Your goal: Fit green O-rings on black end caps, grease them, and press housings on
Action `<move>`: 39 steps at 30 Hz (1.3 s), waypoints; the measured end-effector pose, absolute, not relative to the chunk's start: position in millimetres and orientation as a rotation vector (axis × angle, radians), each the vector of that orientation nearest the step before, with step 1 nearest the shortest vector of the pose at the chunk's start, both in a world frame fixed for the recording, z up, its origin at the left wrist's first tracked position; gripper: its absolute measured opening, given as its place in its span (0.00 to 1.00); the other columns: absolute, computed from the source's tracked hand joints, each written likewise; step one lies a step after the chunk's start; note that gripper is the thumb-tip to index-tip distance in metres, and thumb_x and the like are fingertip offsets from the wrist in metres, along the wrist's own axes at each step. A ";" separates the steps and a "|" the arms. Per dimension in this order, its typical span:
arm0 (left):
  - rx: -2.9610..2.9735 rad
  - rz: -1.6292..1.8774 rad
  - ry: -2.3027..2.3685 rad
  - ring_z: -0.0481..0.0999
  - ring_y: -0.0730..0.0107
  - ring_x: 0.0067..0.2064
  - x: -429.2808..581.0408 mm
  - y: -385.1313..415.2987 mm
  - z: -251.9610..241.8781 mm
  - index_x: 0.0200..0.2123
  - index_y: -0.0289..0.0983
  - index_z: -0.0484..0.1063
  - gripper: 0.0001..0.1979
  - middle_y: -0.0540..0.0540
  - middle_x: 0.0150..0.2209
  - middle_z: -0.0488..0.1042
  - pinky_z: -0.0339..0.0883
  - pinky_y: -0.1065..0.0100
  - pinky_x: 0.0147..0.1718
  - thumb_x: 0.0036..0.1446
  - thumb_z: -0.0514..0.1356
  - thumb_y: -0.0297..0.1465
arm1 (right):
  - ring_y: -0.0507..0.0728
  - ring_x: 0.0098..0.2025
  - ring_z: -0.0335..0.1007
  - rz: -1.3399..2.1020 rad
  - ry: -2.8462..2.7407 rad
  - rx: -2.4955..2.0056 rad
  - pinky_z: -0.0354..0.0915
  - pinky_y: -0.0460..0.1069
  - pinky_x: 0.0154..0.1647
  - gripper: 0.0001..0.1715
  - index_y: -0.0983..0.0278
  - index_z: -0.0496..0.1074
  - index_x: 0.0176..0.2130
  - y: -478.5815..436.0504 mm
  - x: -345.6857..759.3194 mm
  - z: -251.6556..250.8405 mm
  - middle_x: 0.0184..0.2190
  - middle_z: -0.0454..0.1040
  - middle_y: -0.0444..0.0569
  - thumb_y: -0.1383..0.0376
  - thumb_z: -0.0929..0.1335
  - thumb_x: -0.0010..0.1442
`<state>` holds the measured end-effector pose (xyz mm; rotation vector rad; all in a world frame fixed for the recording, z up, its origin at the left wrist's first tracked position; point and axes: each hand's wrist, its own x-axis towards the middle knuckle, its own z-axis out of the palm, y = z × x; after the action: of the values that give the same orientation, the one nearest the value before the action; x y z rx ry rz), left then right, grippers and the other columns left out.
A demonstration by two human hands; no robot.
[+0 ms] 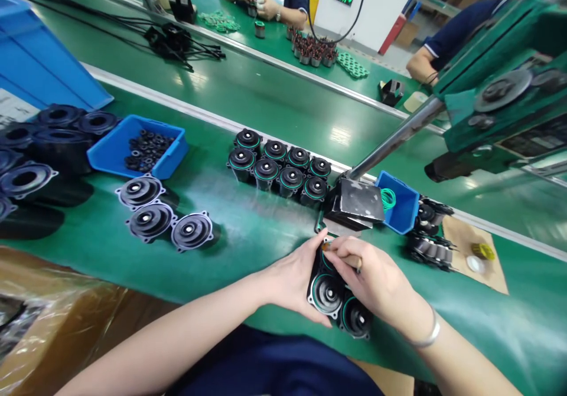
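My right hand [372, 272] pinches a short wooden-handled brush [353, 261], its amber tip at the rim of a black motor housing [328, 258] that the fingers partly hide. My left hand [295, 281] is wrapped along the left side of this housing and the one nearer me, thumb at the far end and fingers at the near end. The nearer black housing [326, 294] shows a green sealing ring around its stepped top. Beside it, close under my right wrist, stands a third ringed housing [355, 316].
Ringed housings [291, 179] stand in two rows behind. Three ringless ones [191, 231] are at left, by a blue bin [172, 159] of small black parts. A black block [358, 201], a blue bin of green rings [410, 213] and a green press [500, 83] stand right. Co-workers sit opposite.
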<state>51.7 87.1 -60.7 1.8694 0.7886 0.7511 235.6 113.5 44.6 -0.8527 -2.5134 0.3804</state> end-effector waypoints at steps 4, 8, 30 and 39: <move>1.856 0.806 0.769 0.49 0.30 0.70 52.2 87.3 -62.7 0.69 0.37 0.21 0.79 0.24 0.71 0.40 0.55 0.39 0.65 0.30 0.75 0.53 | 0.55 0.43 0.76 0.381 -2.636 -0.741 0.74 0.49 0.41 0.07 0.64 0.61 0.45 105.2 232.2 58.6 0.41 0.76 0.53 0.72 0.63 0.66; 1.869 0.879 0.727 0.50 0.30 0.70 52.6 87.7 -63.2 0.69 0.37 0.20 0.80 0.24 0.71 0.40 0.55 0.40 0.65 0.30 0.76 0.51 | 0.56 0.45 0.75 0.436 -2.716 -0.739 0.75 0.50 0.43 0.08 0.65 0.64 0.46 95.8 248.1 70.4 0.43 0.76 0.55 0.73 0.62 0.66; 1.914 0.829 0.771 0.53 0.32 0.69 52.7 86.2 -60.1 0.70 0.37 0.23 0.75 0.25 0.70 0.44 0.55 0.41 0.65 0.36 0.75 0.49 | 0.49 0.37 0.75 1.212 -2.350 -1.100 0.73 0.44 0.37 0.05 0.62 0.64 0.42 119.2 254.3 65.0 0.39 0.74 0.48 0.63 0.64 0.68; 1.933 0.834 0.792 0.56 0.34 0.68 53.9 86.0 -57.3 0.69 0.36 0.24 0.74 0.26 0.68 0.48 0.57 0.41 0.64 0.35 0.76 0.46 | 0.46 0.31 0.74 0.956 -2.350 -1.221 0.69 0.41 0.32 0.04 0.61 0.63 0.44 78.9 271.8 69.0 0.33 0.74 0.43 0.67 0.64 0.68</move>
<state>53.9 86.0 -57.3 1.9335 0.7924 0.8337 271.8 78.9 69.0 -1.2209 -2.3497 0.9561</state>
